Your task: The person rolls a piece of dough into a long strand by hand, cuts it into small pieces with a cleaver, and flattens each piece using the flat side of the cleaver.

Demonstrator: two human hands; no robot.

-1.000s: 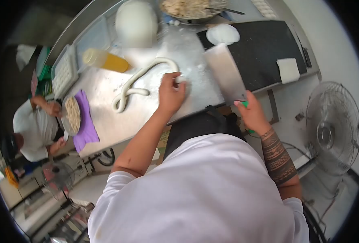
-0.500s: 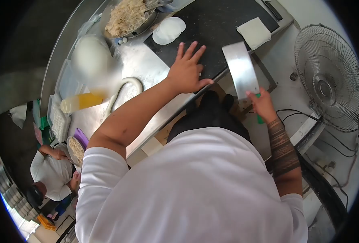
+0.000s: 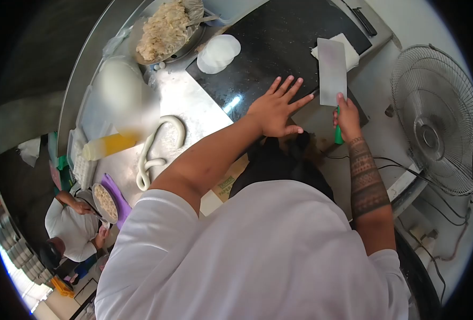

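My left hand [image 3: 278,109] is spread, palm down, over the front edge of the black board [image 3: 273,40]; whether something small lies under it is hidden. The green handle of a wide-bladed cleaver [image 3: 332,72] is in my right hand [image 3: 347,118]. Its blade overlaps a folded white cloth [image 3: 349,52] at the board's right side. White round wrappers [image 3: 219,54] lie on the board's left part. A long dough rope [image 3: 150,146] curves over the metal table [image 3: 193,104].
A bowl of filling [image 3: 164,32] stands at the back, near a large pale dough mass [image 3: 120,85] and a yellow bottle [image 3: 111,145]. A co-worker [image 3: 71,226] holds a bowl at the left. A fan [image 3: 433,117] stands right; a black-handled knife [image 3: 365,22] lies behind the cloth.
From the dough rope, my left hand has moved right to the black board and opened out. The cleaver has moved right, over the cloth. The camera view has shifted.
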